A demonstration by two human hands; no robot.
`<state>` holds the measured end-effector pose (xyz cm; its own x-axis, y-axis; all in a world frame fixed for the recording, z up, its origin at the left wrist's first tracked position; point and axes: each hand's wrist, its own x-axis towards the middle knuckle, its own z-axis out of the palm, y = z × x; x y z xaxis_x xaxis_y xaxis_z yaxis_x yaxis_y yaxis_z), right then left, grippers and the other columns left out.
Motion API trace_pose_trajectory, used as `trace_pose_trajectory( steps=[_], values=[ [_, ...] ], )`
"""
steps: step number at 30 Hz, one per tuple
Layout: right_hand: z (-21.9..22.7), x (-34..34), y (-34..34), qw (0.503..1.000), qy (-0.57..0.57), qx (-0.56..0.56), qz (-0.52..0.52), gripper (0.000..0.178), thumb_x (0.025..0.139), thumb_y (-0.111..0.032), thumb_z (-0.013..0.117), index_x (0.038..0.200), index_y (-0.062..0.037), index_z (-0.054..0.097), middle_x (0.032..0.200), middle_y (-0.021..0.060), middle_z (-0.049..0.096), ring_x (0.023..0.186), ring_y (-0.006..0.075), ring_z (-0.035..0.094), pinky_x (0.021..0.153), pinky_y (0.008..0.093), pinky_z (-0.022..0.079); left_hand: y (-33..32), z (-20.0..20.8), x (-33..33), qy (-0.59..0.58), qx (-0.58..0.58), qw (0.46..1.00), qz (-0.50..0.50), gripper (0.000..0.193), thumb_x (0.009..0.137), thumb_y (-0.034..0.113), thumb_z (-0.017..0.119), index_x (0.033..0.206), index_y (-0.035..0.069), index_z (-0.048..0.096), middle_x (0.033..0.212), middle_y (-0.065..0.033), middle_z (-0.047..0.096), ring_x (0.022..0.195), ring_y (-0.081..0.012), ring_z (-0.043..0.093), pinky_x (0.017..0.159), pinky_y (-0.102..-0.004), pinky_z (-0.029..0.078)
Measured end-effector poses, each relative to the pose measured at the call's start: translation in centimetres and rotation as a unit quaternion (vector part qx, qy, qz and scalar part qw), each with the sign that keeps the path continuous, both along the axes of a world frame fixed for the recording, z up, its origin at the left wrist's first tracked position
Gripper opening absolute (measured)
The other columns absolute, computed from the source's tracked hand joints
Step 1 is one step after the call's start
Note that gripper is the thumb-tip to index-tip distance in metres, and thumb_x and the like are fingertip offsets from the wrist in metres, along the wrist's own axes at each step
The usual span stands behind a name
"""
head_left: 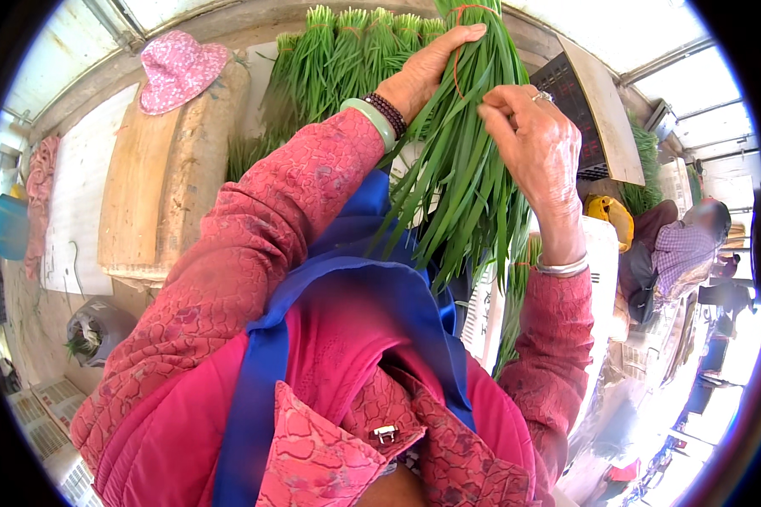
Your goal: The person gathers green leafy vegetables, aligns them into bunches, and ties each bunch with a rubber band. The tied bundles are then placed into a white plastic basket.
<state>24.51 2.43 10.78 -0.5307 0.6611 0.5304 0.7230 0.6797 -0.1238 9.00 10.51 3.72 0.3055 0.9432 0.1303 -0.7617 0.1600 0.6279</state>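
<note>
A large bundle of garlic chives (482, 63), long flat green leaves, hangs leaf ends down in front of my chest. My left hand (431, 68) grips its left side, thumb across the front and the other fingers hidden behind the leaves. A thin red tie (473, 8) circles the upper part, and a strand of it loops down over the leaves. Against the right side, my right hand (533, 135) has its fingers curled in and thumb and forefinger close together. Whatever is pinched there, if anything, I cannot make out.
Several tied chive bundles (347, 55) stand at the back. To the left, a pink hat (180, 71) rests on a wooden board-topped block (139, 186). A dark crate (566, 106) with a board leans at right. Farther right sits another person (685, 249) near a yellow bag (610, 221).
</note>
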Motion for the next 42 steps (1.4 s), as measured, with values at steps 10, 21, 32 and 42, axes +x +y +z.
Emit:
trace_pose_trajectory(
  steps=[10,21,32,42],
  values=[
    [4.2,0.9,-6.0,0.784,0.021,-0.526,0.329,0.025,0.088,-0.026,0.064,0.080,-0.0031,0.068,0.065,0.0058,0.065,0.058,0.0132,0.064,0.049,0.0267,0.048,1.4,-0.6,-4.8,-0.035,0.112,0.991,0.062,0.053,0.097,0.046,0.046,0.131,0.006,0.052,0.119,-0.0110,0.063,0.104,-0.0223,0.064,0.092,-0.0358,0.053],
    [9.3,1.9,-9.5,0.801,-0.046,-0.506,0.318,0.011,0.078,-0.017,0.068,0.082,-0.0065,0.066,0.061,0.0102,0.062,0.059,0.0295,0.063,0.052,0.0384,0.046,3.4,-0.7,-9.0,-0.137,0.173,0.940,0.260,0.047,0.096,0.045,0.046,0.128,0.011,0.054,0.112,-0.0074,0.064,0.098,-0.0198,0.065,0.083,-0.0334,0.057],
    [9.3,0.9,-6.1,0.970,0.117,-0.186,0.104,0.016,0.085,-0.006,0.058,0.096,-0.0003,0.068,0.078,0.0158,0.068,0.067,0.0260,0.067,0.061,0.0363,0.051,0.8,3.2,-6.5,-0.008,0.088,0.981,0.173,0.064,0.085,0.060,0.053,0.125,0.010,0.057,0.109,-0.0081,0.067,0.092,-0.0223,0.068,0.081,-0.0393,0.058],
    [5.1,0.7,-1.1,0.961,0.104,-0.254,-0.013,0.026,0.083,-0.014,0.054,0.101,-0.0021,0.067,0.077,0.0187,0.067,0.075,0.0365,0.065,0.073,0.0445,0.051,1.3,1.4,-6.0,-0.041,0.066,0.992,0.104,0.054,0.093,0.051,0.048,0.126,0.008,0.056,0.112,-0.0085,0.067,0.095,-0.0203,0.068,0.084,-0.0363,0.057]
  ],
)
